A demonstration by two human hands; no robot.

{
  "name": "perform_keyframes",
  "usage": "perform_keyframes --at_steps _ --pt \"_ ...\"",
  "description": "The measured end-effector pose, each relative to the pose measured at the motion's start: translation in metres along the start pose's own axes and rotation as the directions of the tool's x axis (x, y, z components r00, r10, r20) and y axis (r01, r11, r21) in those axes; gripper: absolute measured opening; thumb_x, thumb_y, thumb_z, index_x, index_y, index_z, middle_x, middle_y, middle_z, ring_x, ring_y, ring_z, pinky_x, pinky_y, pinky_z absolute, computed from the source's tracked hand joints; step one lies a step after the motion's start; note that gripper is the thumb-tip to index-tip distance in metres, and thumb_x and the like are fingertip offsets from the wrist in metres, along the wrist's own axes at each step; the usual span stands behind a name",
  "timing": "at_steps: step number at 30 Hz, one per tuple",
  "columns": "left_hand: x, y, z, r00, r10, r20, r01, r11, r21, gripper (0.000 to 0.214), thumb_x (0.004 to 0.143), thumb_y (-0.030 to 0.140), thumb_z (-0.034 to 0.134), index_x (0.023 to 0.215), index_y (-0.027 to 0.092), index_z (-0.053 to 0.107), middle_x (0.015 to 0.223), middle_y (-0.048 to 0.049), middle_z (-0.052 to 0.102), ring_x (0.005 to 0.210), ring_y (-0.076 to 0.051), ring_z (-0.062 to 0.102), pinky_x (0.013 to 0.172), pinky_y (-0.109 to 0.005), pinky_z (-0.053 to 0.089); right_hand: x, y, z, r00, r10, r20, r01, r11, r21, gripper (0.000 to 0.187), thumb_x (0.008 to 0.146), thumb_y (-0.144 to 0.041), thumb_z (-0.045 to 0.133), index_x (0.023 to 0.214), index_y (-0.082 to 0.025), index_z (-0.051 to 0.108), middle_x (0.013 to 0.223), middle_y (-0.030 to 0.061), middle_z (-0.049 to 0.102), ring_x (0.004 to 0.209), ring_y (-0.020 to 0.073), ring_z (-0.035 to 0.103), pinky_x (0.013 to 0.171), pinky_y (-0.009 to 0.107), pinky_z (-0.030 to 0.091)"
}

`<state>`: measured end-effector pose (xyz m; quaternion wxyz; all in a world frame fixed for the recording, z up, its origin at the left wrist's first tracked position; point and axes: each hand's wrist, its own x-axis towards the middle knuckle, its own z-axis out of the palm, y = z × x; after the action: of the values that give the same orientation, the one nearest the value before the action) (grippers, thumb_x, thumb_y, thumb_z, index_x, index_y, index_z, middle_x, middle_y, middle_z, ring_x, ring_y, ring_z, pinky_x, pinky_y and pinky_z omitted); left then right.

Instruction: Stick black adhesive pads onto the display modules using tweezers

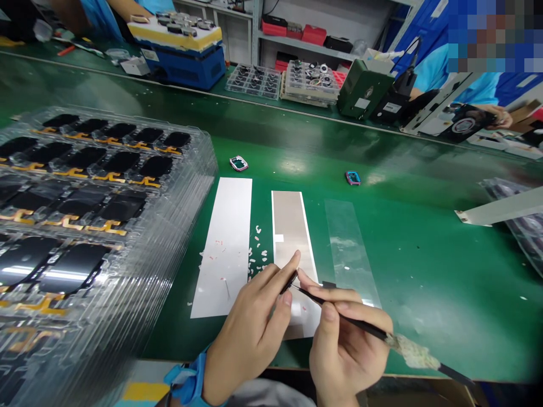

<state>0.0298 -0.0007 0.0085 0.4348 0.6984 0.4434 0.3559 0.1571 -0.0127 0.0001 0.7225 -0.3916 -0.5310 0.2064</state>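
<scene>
Between its thumb and fingers, my left hand (pixel 250 322) pinches a small black flat part (pixel 289 282), seen nearly edge-on. A blue band is round that wrist. My right hand (pixel 354 339) grips black tweezers (pixel 367 326) with tape wrapped round their rear part; their tips meet the black part's edge. Both hands are over a beige strip with white borders (pixel 291 217). Left of it lies a white sheet (pixel 229 226) with tiny pink bits on it, and white scraps (pixel 258 254) are scattered between. A transparent film strip (pixel 350 243) lies to the right.
Stacked clear plastic trays (pixel 186 186) of black screens with orange flex cables fill the left. Two small watch-like frames (pixel 238 163) (pixel 353 178) lie farther back on the green bench (pixel 445 271). A white bar (pixel 500 204) juts in from the right. Co-workers sit beyond a blue box (pixel 186 65).
</scene>
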Motion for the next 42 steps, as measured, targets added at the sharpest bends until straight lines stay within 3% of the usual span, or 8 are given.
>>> perform_keyframes --at_steps 13,23,27,30,34,37,40,42 --pt "0.004 -0.006 0.004 0.994 0.085 -0.064 -0.076 0.988 0.137 0.056 0.101 0.015 0.040 0.155 0.031 0.036 0.085 -0.0014 0.062 0.070 -0.016 0.058 0.063 -0.026 0.049 -0.002 -0.001 -0.002 1.000 0.023 -0.008 -0.023 0.999 0.024 0.027 0.089 0.005 0.051 0.103 -0.018 0.055 0.091 0.0061 0.074 0.093 0.0221 0.075 0.077 0.042 0.068" --pt "0.004 -0.006 0.003 0.998 0.048 -0.045 -0.042 0.992 0.123 0.055 0.101 0.017 0.040 0.153 0.033 0.037 0.091 -0.0024 0.064 0.075 -0.017 0.061 0.065 -0.028 0.051 -0.004 -0.001 0.000 1.000 0.008 0.013 -0.008 1.000 0.009 0.027 0.089 0.005 0.052 0.103 -0.018 0.055 0.093 0.0054 0.074 0.094 0.0193 0.074 0.082 0.039 0.065" --pt "-0.001 -0.003 0.003 0.996 -0.034 -0.083 0.036 0.999 0.014 0.046 0.105 0.024 0.037 0.150 0.028 0.044 0.086 -0.0037 0.068 0.081 -0.020 0.065 0.075 -0.032 0.057 0.005 -0.001 -0.004 0.993 0.049 -0.110 -0.047 0.999 0.026 0.019 0.096 -0.005 0.048 0.104 -0.019 0.057 0.091 0.0034 0.069 0.091 0.0180 0.070 0.084 0.039 0.061" --pt "-0.006 0.000 0.003 0.982 -0.130 -0.138 0.115 0.987 -0.113 0.046 0.107 0.032 0.033 0.152 0.028 0.041 0.083 -0.0043 0.070 0.080 -0.021 0.067 0.076 -0.033 0.059 0.018 -0.002 -0.016 0.991 0.130 0.038 -0.124 0.983 -0.133 0.019 0.098 -0.012 0.047 0.099 -0.020 0.064 0.086 0.0026 0.062 0.082 0.0156 0.066 0.071 0.029 0.057" --pt "-0.005 0.003 0.000 0.976 -0.191 -0.108 0.158 0.953 -0.259 0.046 0.107 0.043 0.034 0.151 0.030 0.043 0.111 -0.0089 0.070 0.100 -0.024 0.066 0.089 -0.038 0.057 0.040 -0.009 -0.021 0.812 0.300 0.500 -0.136 0.931 -0.339 0.008 0.092 -0.020 0.060 0.095 -0.021 0.067 0.081 0.0009 0.060 0.068 0.0126 0.060 0.057 0.021 0.051" --pt "-0.001 0.005 -0.007 0.978 -0.202 -0.057 0.170 0.922 -0.349 0.056 0.107 0.046 0.030 0.158 0.023 0.025 0.095 -0.0081 0.070 0.081 -0.021 0.066 0.078 -0.034 0.056 0.071 -0.004 -0.011 0.653 0.438 0.618 -0.183 0.883 -0.432 0.018 0.088 -0.028 0.064 0.073 -0.020 0.061 0.068 -0.0021 0.058 0.061 0.0119 0.058 0.053 0.020 0.047" --pt "-0.010 0.014 -0.017 0.992 -0.115 -0.044 0.095 0.943 -0.319 0.069 0.106 0.044 0.034 0.161 0.020 0.002 0.082 -0.0046 0.068 0.056 -0.015 0.056 0.059 -0.028 0.049 0.127 0.029 0.004 0.675 0.581 0.455 -0.184 0.729 -0.659 0.024 0.083 -0.037 0.070 0.069 -0.019 0.063 0.070 -0.0004 0.066 0.070 0.0159 0.065 0.065 0.024 0.051" --pt "-0.027 0.027 -0.025 1.000 -0.006 -0.031 0.000 0.981 -0.195 0.064 0.104 0.037 0.038 0.161 0.023 0.012 0.082 -0.0046 0.071 0.055 -0.015 0.057 0.055 -0.026 0.049 0.171 0.064 0.016 0.711 0.598 0.370 -0.182 0.665 -0.725 0.022 0.089 -0.034 0.064 0.076 -0.017 0.067 0.082 0.0045 0.071 0.086 0.0214 0.069 0.075 0.028 0.052"
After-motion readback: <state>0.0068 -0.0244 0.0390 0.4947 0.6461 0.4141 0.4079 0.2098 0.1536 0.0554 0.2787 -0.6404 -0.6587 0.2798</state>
